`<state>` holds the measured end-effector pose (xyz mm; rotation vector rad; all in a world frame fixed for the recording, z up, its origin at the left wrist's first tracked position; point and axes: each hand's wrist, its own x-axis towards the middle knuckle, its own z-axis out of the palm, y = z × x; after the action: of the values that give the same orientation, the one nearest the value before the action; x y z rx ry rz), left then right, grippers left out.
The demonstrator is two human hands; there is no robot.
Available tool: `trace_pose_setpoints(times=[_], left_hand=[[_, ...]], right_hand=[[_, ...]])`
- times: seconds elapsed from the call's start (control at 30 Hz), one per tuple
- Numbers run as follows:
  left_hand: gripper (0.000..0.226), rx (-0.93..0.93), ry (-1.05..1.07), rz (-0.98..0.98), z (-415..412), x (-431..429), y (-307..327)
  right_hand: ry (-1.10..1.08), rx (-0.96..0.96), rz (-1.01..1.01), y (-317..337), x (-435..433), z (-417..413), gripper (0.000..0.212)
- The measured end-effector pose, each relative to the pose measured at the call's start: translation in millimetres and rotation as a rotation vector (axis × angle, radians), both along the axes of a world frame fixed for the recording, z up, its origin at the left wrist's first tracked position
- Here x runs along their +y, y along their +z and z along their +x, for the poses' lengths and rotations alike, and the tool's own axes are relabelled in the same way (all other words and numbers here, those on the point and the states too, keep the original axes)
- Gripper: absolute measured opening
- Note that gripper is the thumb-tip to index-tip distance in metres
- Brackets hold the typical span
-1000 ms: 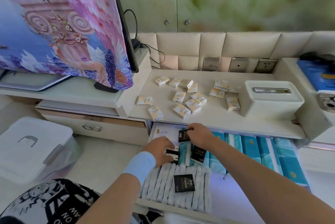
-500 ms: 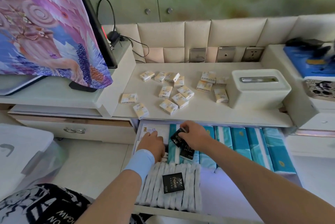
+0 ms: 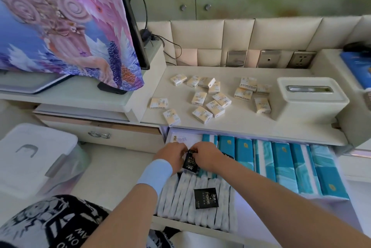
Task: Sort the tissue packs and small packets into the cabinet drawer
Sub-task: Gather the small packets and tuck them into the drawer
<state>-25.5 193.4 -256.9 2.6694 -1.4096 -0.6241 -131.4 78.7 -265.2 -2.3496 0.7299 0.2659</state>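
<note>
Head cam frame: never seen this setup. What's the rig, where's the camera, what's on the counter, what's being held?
There is no robot: a person works bare-handed, and one wide-angle camera on their head looks forward and down. The left hand, with a light blue wristband, and the right hand meet over the open drawer and together pinch a small black packet. Another black packet lies on a row of white packs at the drawer's front; teal tissue packs stand on edge to the right. On the countertop above, small cream tissue packs lie scattered beside a white tissue box.
</note>
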Motion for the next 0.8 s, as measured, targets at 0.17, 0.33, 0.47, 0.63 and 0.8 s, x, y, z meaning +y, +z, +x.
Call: trace_pose_setpoints(times=[0.17, 0.33, 0.47, 0.63, 0.8], left_hand=[[0.039, 0.009, -0.032, 0.009, -6, 4, 0], [0.037, -0.002, -0.051, 0.001, -7, 3, 0], [0.05, -0.025, -0.121, 0.021, -9, 1, -1], [0.052, -0.167, -0.226, 0.147, -13, -5, -6], [0.057, -0.144, -0.306, 0.099, -18, -3, -1]], right_hand=[[0.078, -0.022, -0.158, -7, 0, -1, 0.024], [0.117, 0.011, -0.094, 0, 6, -2, 0.021], [0.078, 0.002, -0.061, 11, -3, -8, 0.022], [0.096, -0.013, -0.056, 19, -18, -24, 0.035], [-0.009, 0.032, -0.193, 32, -38, -52, 0.035]])
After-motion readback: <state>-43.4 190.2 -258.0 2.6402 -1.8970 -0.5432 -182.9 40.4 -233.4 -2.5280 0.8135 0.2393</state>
